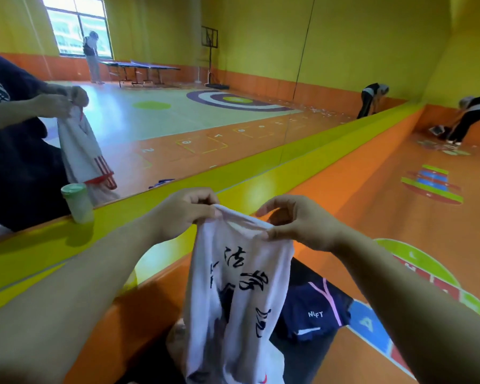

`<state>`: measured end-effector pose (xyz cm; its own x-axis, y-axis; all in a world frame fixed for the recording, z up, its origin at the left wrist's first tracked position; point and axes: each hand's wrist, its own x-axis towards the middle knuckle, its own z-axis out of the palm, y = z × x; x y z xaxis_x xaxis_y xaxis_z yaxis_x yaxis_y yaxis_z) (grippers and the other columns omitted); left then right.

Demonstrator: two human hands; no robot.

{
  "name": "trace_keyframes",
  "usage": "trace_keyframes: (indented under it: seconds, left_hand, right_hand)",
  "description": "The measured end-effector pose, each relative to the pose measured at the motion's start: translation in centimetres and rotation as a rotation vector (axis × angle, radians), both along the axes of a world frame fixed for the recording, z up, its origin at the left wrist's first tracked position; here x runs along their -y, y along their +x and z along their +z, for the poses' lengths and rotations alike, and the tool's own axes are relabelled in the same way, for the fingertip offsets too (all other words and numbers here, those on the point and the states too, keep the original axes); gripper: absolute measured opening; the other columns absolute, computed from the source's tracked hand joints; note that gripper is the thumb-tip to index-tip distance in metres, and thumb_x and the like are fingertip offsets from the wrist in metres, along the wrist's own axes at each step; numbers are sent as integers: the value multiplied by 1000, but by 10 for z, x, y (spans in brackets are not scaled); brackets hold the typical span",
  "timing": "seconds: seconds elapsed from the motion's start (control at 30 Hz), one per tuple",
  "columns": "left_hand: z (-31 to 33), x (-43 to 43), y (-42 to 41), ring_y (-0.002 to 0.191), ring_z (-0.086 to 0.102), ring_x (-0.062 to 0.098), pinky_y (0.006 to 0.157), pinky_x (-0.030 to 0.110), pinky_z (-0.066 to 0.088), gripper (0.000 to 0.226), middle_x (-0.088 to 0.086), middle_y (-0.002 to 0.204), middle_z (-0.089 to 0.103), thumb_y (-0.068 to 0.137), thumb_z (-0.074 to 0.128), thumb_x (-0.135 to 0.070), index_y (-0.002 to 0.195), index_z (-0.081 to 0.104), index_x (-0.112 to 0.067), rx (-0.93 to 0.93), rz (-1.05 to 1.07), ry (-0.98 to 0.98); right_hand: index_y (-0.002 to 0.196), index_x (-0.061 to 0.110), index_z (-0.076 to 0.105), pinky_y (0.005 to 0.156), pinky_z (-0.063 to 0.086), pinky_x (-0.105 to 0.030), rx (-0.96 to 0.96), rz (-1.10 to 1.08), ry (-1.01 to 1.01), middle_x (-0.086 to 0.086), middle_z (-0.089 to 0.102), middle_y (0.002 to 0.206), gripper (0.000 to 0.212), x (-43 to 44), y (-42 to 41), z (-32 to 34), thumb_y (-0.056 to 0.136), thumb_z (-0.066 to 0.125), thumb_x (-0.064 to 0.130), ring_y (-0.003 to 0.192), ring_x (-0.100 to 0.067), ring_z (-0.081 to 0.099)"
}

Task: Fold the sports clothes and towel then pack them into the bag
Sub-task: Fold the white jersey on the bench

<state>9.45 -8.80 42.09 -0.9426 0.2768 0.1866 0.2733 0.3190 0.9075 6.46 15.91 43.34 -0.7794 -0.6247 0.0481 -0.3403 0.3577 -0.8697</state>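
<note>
Left hand (182, 214) and right hand (299, 224) each pinched the top edge of a white cloth jersey with black brush lettering (241, 295). It hung straight below the fingers, long axis vertical. Navy fabric shorts with pink trim (313, 311) lay further below, rightward.

What the white shirt covers and the frame cuts

The white shirt (239, 286) runs off the bottom edge, so its hem is unseen, and its black lettering is too crumpled to read. To the right behind it, the navy shorts (313, 314) show only in part. At its lower left, a pale bundle (176, 336) is mostly covered. At its top, the left hand (183, 214) buries the ends of its fingers (203, 200) in the fold. Far right of it, a bent-over person (468, 117) handles something too small to tell.
</note>
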Motion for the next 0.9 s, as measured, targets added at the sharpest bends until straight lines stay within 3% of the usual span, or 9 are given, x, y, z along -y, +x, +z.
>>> trace_keyframes:
  seconds: [0.07, 0.13, 0.23, 0.4, 0.5, 0.63, 0.7, 0.8, 0.9]
  left_hand:
    - [6, 1, -1, 53, 34, 8, 51, 20, 27, 20, -12, 55, 42, 60, 60, -40, 63, 56, -21, -49, -10, -34]
    - [10, 5, -2, 55, 34, 10, 54, 25, 27, 19, -10, 55, 42, 59, 59, -41, 60, 55, -23, -112, 2, -86]
    - [18, 17, 1, 54, 42, 1, 53, 17, 32, 32, -11, 57, 52, 58, 61, -47, 67, 58, -16, -155, -18, -239]
    - [17, 18, 0, 61, 47, -1, 55, 17, 32, 20, -20, 64, 54, 68, 70, -50, 62, 59, -34, -124, -77, -870]
    - [17, 14, -2, 60, 45, 4, 57, 20, 30, 25, -13, 61, 52, 80, 71, -39, 57, 60, -36, -22, -69, -868]
    - [22, 8, 1, 65, 42, 13, 59, 24, 30, 35, -1, 73, 49, 84, 63, -46, 76, 64, -13, 120, -33, -969]
    - [23, 5, 2, 65, 42, 14, 58, 24, 30, 37, -2, 73, 49, 85, 60, -49, 75, 61, -14, 125, -3, -1024]
    - [27, 7, 2, 70, 55, 13, 50, 24, 45, 32, 0, 85, 57, 83, 62, -51, 80, 59, -19, 124, 90, -921]
    - [34, 13, 3, 67, 56, 11, 44, 23, 48, 59, 8, 83, 56, 72, 58, -69, 83, 58, -12, 23, 223, -740]
  right_hand:
    - [81, 17, 63, 52, 29, -24, -125, 33, 194, 6, 53, 59, 19, -5, 2, -5, 74, 80, 18, 58, -6, 43]
    - [62, 19, 51, 51, 23, -26, -348, 32, 492, 6, 40, 54, 32, -12, 0, -10, 76, 77, 30, 51, -5, 33]
    - [56, 23, 41, 52, 28, -32, -436, -65, 808, 5, 41, 55, 40, -24, 0, -14, 78, 72, 37, 56, -14, 40]
    - [92, 25, 63, 65, 34, -30, -631, -247, 933, -1, 62, 96, 16, -30, -3, -7, 86, 62, 40, 96, -27, 56]
    - [99, 17, 65, 68, 37, -32, -757, -407, 797, -8, 57, 106, 21, -37, -10, -5, 89, 60, 34, 102, -31, 52]
    - [99, 12, 63, 67, 41, -37, -640, -613, 391, -16, 59, 99, 13, -46, -18, 5, 89, 55, 13, 89, -34, 55]
    - [104, 15, 58, 63, 39, -37, -566, -654, 247, -17, 64, 92, 18, -49, -19, 9, 90, 49, 9, 79, -33, 55]
    - [111, 15, 52, 58, 37, -37, -503, -671, 147, -19, 63, 84, 22, -55, -18, 12, 92, 43, 8, 69, -33, 52]
    - [110, 12, 55, 60, 34, -34, -490, -659, 213, -8, 58, 87, 18, -60, -19, 16, 95, 46, 13, 78, -29, 51]
